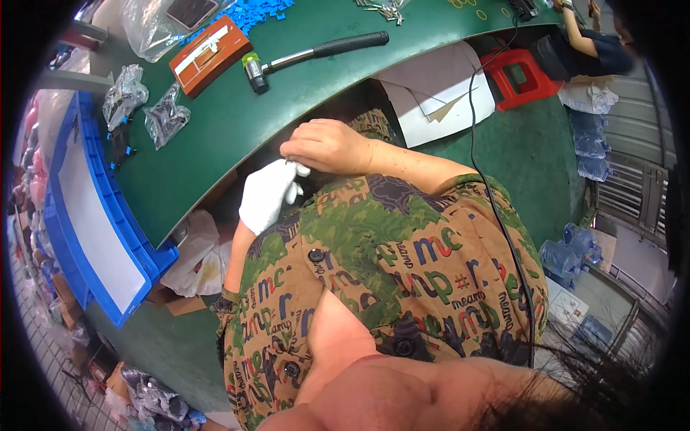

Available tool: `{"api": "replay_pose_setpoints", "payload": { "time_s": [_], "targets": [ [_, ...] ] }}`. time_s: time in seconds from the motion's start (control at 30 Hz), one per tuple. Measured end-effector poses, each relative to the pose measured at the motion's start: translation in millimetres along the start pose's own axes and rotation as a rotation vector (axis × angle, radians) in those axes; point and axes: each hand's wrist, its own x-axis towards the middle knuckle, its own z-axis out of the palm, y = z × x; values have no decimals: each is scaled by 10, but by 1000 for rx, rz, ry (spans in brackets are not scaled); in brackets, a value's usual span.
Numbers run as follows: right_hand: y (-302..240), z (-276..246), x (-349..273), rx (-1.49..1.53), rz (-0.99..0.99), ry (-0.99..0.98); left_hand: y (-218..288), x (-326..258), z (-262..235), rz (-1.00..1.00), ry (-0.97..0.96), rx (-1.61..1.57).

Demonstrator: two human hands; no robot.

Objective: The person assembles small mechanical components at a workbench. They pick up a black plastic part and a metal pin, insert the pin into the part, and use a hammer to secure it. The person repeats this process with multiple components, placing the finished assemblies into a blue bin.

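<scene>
My left hand (pixel 263 195) wears a white glove, its fingers bent, in front of the green table's near edge. Against its fingertips rests my bare right hand (pixel 327 146), closed with the fingers curled. The two hands meet over my lap; whatever lies between their fingertips is too small or hidden to make out. On the table beyond them lies a hammer (pixel 314 56) with a black grip and a black and yellow-green head. Beside the hammer head is a reddish-brown block (pixel 209 57) with a pale metal piece set on it.
Small plastic bags of dark parts (pixel 167 115) lie at the table's left. Blue pieces (pixel 255 13) and metal pins (pixel 382 8) sit at the back. A blue tray (pixel 108 237) stands left, a red stool (pixel 522 80) right. A black cable (pixel 472 108) crosses my right side. Another person (pixel 593 50) is at far right.
</scene>
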Motion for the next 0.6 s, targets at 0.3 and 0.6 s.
{"api": "replay_pose_setpoints", "payload": {
  "time_s": [0.3, 0.6],
  "targets": [
    [1004, -833, 822, -413, 215, -39, -46, 30, 18, 80, 18, -51],
    [1628, -740, 1316, -582, 409, -384, -30, -24, -5, 67, 55, 15]
  ]
}}
